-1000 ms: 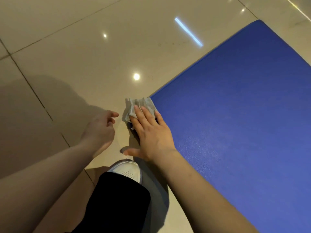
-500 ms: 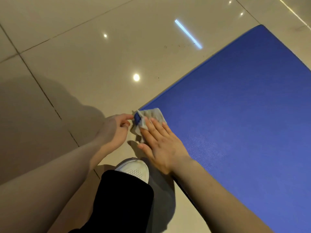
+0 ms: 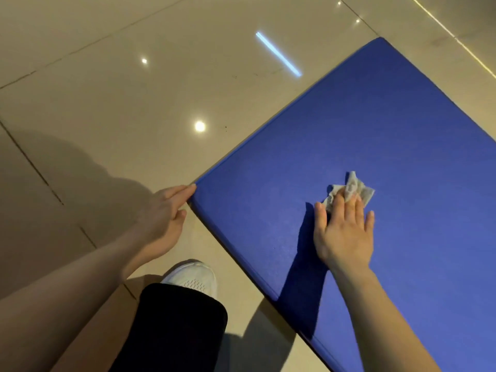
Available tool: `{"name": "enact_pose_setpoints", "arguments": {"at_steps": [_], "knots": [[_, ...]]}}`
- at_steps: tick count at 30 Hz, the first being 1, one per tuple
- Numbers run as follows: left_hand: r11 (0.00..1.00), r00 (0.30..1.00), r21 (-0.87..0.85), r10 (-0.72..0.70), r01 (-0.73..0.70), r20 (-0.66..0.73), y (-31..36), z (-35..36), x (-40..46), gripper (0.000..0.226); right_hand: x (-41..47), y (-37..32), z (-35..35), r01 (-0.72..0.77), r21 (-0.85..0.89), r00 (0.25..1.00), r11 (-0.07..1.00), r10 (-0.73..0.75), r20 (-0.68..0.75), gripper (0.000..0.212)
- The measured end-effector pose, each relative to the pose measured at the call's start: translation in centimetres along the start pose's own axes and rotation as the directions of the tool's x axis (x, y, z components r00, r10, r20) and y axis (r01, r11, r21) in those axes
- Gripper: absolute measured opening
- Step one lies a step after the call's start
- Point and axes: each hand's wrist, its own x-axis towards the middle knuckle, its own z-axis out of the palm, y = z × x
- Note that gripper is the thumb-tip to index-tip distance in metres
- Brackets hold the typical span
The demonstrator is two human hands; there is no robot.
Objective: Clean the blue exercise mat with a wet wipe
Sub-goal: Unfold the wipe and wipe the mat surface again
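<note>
At six o'clock a white shoe (image 3: pixel 192 279) stands on the tiled floor (image 3: pixel 107 103). At nine o'clock the left hand (image 3: pixel 163 218) touches the blue mat (image 3: pixel 375 124) corner, fingers straight, perhaps just resting there. Toward three o'clock the right hand (image 3: pixel 345 232) presses flat, fingers spread, on the crumpled wet wipe (image 3: pixel 353 190) lying on the mat.

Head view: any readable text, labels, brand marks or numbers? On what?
None readable.
Blue mat: plain surface, no print or logo visible.
Wet wipe: crumpled, no print visible.
White shoe: only a perforation pattern, no brand mark visible.
Floor tiles: just light reflections.
</note>
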Motion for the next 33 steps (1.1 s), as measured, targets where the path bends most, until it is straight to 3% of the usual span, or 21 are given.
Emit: {"name": "enact_pose_setpoints", "arguments": {"at_steps": [2,4,7,9,10,11,15,17,20,22,24,26,29,31,33], "knots": [[0.997,0.999,0.076,0.034,-0.032,-0.021,0.0,0.0,0.1,0.044,-1.3,-1.2,0.5,0.094,0.039,0.995,0.995,-0.092,-0.043,0.084],[0.988,0.997,0.151,0.041,-0.031,-0.06,-0.1,0.3,0.1,0.036,-3.7,-4.0,1.8,0.309,0.042,0.949,0.95,-0.306,-0.07,0.086],[0.991,0.999,0.133,0.007,-0.002,-0.038,0.0,1.5,-0.3,0.053,-6.8,-7.9,3.1,0.695,-0.021,0.718,0.719,-0.695,-0.033,0.074],[0.979,0.997,0.201,0.054,-0.04,-0.063,0.4,1.2,-0.2,0.052,-5.6,-8.2,2.6,0.823,-0.05,0.567,0.566,-0.823,0.022,0.064],[0.974,0.992,0.222,0.075,-0.05,-0.104,0.6,0.8,-0.1,0.046,-4.4,-7.5,2.3,0.839,-0.075,0.542,0.539,-0.84,0.018,0.062],[0.973,0.988,0.222,0.085,-0.054,-0.13,0.7,0.5,0.0,0.044,-3.0,-6.3,2.2,0.817,-0.092,0.571,0.569,-0.821,-0.004,0.062],[0.944,0.99,0.323,0.106,-0.069,-0.097,2.7,-0.6,1.2,0.065,2.6,-0.1,0.3,0.459,-0.033,0.881,0.888,-0.46,-0.113,0.08],[0.933,0.994,0.352,0.102,-0.081,-0.041,3.9,-0.5,2.1,0.072,3.6,1.2,0.0,0.279,0.014,0.955,0.96,-0.276,-0.108,0.089],[0.891,0.988,0.427,0.145,-0.155,0.056,5.8,0.3,3.6,0.077,2.4,-0.9,-0.3,0.244,0.089,0.966,0.966,-0.235,-0.105,0.094],[0.871,0.978,0.445,0.185,-0.208,0.095,7.3,1.0,4.4,0.076,1.2,-2.9,0.3,0.427,0.105,0.902,0.898,-0.414,-0.121,0.086],[0.848,0.966,0.462,0.228,-0.258,0.122,8.6,1.8,5.1,0.074,0.5,-4.1,1.2,0.608,0.078,0.792,0.79,-0.596,-0.136,0.076],[0.831,0.955,0.471,0.273,-0.295,0.116,9.6,2.4,5.7,0.071,1.6,-3.9,0.9,0.631,0.07,0.773,0.772,-0.619,-0.141,0.077],[0.842,0.942,0.431,0.327,-0.325,0.071,10.5,2.7,6.9,0.067,5.5,-1.8,-0.7,0.424,0.119,0.894,0.898,-0.395,-0.21,0.09],[0.847,0.938,0.424,0.345,-0.321,0.022,11.3,2.7,7.8,0.068,8.8,0.9,-2.1,0.134,0.195,0.984,0.972,-0.107,-0.14,0.086],[0.85,0.956,0.458,0.293,-0.262,0.002,12.7,2.8,8.8,0.072,10.8,2.7,-3.4,-0.156,0.306,0.982,0.939,0.18,-0.05,0.077]]}}
